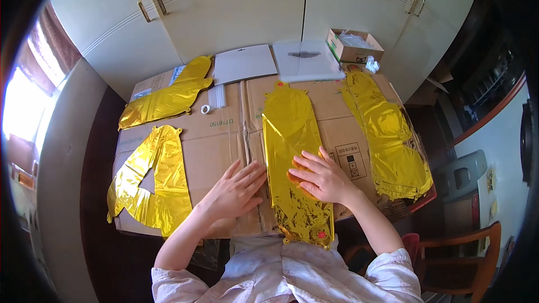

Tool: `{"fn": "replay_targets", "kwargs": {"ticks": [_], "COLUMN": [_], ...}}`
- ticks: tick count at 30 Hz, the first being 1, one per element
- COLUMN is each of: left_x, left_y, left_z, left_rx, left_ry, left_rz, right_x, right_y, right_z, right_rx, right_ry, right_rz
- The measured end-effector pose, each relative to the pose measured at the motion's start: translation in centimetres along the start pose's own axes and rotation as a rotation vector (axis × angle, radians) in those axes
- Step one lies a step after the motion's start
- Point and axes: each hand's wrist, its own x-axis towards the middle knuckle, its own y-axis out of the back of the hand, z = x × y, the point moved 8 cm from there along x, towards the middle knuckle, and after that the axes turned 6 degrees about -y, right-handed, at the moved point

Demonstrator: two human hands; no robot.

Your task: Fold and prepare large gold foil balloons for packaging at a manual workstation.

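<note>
A flat, folded gold foil balloon (292, 134) lies lengthwise in front of me, its near end reaching over the table's front edge. My right hand (323, 178) rests palm down on its middle, fingers stretched out and slightly spread. Alongside the balloon's left edge, my left hand (238, 191) lies with straight fingers, fingertips close to the foil; I cannot tell if they touch it. Small red dots mark the balloon at its far and near ends. Neither hand grips anything.
Flattened cardboard (216, 140) covers the table. An A-shaped gold balloon (168, 163) lies at left, another gold balloon (168, 98) behind it, and a third (387, 140) at right. Farther back are a white tape roll (205, 109), white board (247, 63), clear plastic sheet (309, 60) and small box (359, 53).
</note>
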Motion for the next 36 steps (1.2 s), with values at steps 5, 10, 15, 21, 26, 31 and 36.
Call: {"fn": "replay_targets", "kwargs": {"ticks": [5, 10, 15, 21, 26, 31, 36], "left_x": [-0.8, -1.1, -1.2, -1.3, -1.2, -1.3, -1.5], "left_y": [-0.3, -0.5, -0.8, -1.0, -0.6, -0.2, -0.2], "left_z": [1.6, 1.8, 1.8, 2.0, 2.1, 2.2, 2.3], "left_rx": [-0.027, -0.010, -0.044, -0.047, -0.038, -0.038, -0.054], "left_ry": [0.016, 0.000, -0.007, -0.040, -0.061, -0.103, -0.132], "left_rz": [-0.016, -0.010, -0.041, -0.053, -0.044, -0.010, -0.038], "right_x": [-0.2, -0.1, -0.2, -0.1, -0.2, -0.2, -0.3], "right_y": [-0.8, -0.8, -0.9, -0.8, -1.1, -1.1, -1.2], "right_z": [0.4, 0.2, 0.4, 0.4, 0.5, 0.5, 0.5], "right_rx": [0.036, 0.073, 0.088, 0.107, 0.106, 0.094, 0.094], "right_ry": [0.006, 0.008, 0.002, -0.010, -0.020, -0.012, -0.010], "right_rz": [-0.043, -0.039, -0.045, -0.052, -0.061, -0.058, -0.060]}}
